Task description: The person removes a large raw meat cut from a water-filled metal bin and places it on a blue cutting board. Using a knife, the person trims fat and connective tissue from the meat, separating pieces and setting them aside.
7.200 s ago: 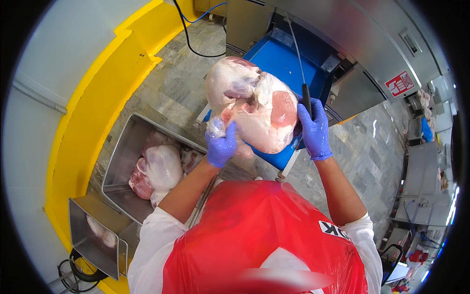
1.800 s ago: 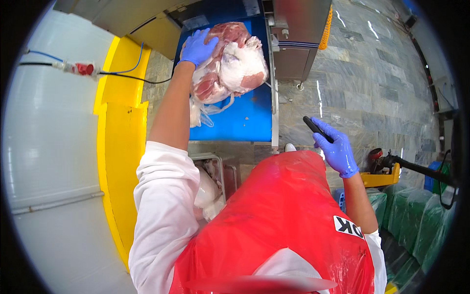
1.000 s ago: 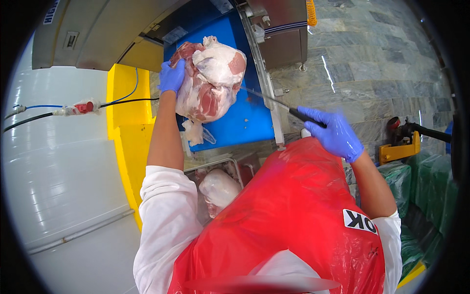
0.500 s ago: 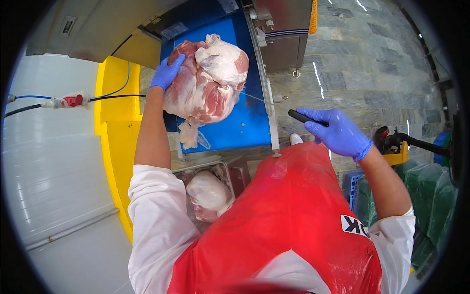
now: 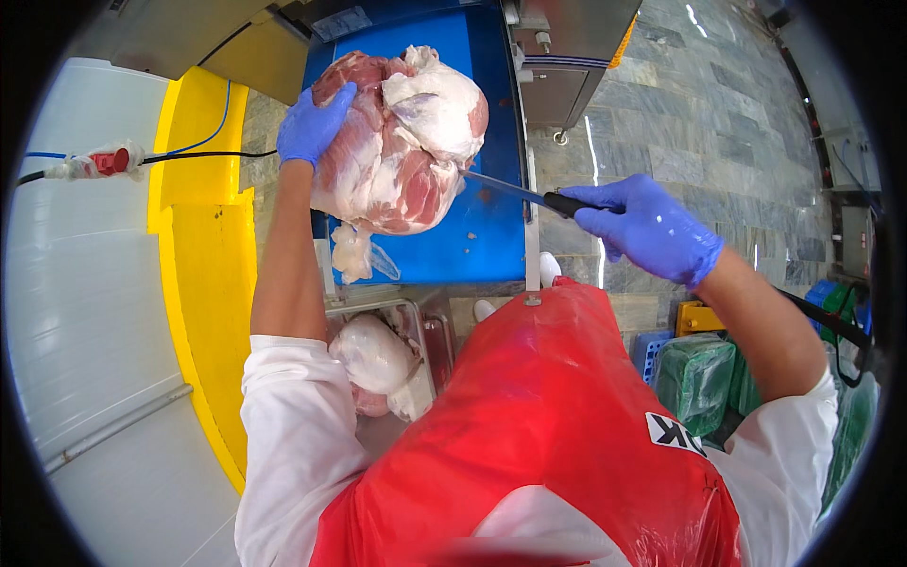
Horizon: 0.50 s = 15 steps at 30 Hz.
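The right hand (image 5: 652, 227) is closed around the knife (image 5: 529, 193), whose long axis points between nine and ten o'clock, toward the meat (image 5: 406, 161). The tip reaches the meat's four o'clock edge; if it enters, I cannot tell. The meat sits on the blue belt (image 5: 491, 255). The left hand (image 5: 316, 126), nearer, lies open against its ten o'clock side.

The meat (image 5: 402, 146) is pink and white, the knife handle (image 5: 569, 204) black.

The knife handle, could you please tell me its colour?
The knife handle is black, clearest in the head view.
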{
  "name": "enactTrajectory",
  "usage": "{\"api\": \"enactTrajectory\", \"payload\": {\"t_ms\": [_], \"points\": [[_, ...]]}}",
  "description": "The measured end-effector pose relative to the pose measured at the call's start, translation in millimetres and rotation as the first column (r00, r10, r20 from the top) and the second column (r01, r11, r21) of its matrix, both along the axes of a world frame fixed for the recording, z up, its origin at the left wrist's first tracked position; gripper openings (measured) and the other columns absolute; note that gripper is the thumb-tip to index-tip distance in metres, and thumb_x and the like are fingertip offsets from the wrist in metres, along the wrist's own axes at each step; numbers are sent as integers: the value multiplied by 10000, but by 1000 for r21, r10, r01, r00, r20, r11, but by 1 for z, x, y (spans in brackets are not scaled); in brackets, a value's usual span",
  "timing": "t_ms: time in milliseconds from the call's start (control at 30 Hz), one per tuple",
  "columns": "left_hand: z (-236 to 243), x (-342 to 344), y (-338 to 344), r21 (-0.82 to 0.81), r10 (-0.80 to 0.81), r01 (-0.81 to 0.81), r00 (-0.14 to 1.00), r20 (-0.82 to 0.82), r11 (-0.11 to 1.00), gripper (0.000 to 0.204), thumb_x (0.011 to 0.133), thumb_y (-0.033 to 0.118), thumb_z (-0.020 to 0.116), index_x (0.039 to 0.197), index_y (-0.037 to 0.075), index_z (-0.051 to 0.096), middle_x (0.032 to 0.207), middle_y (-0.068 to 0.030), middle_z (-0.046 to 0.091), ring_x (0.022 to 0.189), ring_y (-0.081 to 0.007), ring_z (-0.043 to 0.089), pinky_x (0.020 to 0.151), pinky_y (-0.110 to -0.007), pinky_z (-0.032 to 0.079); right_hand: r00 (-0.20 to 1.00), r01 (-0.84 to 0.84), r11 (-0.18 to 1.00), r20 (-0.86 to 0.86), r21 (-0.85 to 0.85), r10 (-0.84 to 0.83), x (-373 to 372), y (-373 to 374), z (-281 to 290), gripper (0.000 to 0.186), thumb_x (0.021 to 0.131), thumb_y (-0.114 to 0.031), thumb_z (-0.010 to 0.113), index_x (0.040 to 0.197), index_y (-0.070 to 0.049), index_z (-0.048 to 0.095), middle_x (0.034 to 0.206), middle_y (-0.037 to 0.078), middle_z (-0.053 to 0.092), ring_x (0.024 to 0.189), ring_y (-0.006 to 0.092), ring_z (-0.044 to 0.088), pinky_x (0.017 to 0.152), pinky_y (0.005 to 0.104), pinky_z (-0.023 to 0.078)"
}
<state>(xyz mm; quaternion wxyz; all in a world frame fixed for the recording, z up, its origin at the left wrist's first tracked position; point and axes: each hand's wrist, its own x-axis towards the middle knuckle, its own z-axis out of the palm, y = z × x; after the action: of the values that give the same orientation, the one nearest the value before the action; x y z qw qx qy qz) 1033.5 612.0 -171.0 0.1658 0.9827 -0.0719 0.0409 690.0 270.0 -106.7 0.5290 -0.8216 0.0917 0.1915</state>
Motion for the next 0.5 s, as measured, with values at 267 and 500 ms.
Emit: {"api": "enactTrajectory", "payload": {"t_ms": [267,500], "points": [[8,2,-3,24,-54,55,998,-26,998,1069,856,811,606,1474,-59,559,1478,-334,574,1388,-465,556,1164,-497,435,914,283,942,246,182,-323,-65,73,-89,409,1039,-179,636,1422,-36,656,658,132,592,617,124,528,599,338,466],[-2,6,4,9,10,-11,1000,12,1000,1119,862,834,570,1460,-111,547,1491,-343,562,1424,-452,527,1182,-464,405,829,406,812,205,420,-520,-90,144,-173,538,1052,-154,625,1570,-65,507,801,162,655,681,138,543,657,348,494]]}}
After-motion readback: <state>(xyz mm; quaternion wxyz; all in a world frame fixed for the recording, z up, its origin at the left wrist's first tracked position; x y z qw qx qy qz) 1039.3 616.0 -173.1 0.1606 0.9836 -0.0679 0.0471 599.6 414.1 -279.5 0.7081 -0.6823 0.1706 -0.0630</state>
